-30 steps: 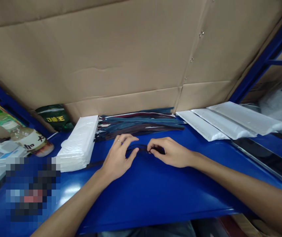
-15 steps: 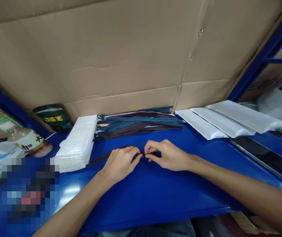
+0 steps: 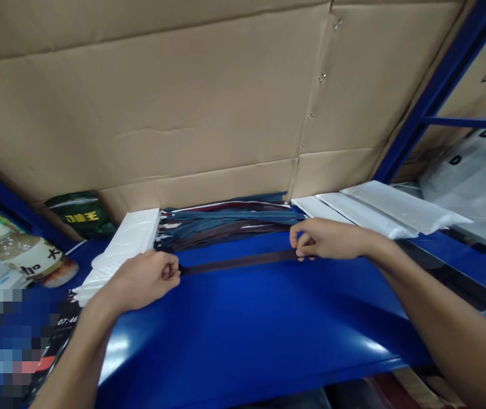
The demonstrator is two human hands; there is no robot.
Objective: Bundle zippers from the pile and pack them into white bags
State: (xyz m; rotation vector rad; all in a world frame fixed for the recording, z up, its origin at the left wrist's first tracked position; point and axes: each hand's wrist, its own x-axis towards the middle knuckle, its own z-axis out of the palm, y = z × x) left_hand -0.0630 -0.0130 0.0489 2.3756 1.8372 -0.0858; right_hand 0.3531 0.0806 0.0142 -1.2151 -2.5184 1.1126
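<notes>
A flat dark brown strip (image 3: 238, 262) is stretched out straight, side to side, just above or on the blue table. Its left end is pinched in my left hand (image 3: 151, 279), whose fingers are curled closed beside a stack of white packets. My right hand (image 3: 326, 238) grips the other end between thumb and fingers. Behind the strip lies a pile of similar strips (image 3: 226, 218) in dark blue, maroon and brown, against the cardboard.
The white packets (image 3: 134, 227) stand left of the pile. More white padded packets (image 3: 396, 210) lie at right, near a black flat device (image 3: 460, 278). At left are a labelled bottle (image 3: 41, 258) and a dark green bag (image 3: 81, 216). A cardboard wall (image 3: 209, 108) closes the back.
My hands were close together at the middle, fingers gathered on the strip. They have moved apart, left and right, and the strip now shows at full stretch between them.
</notes>
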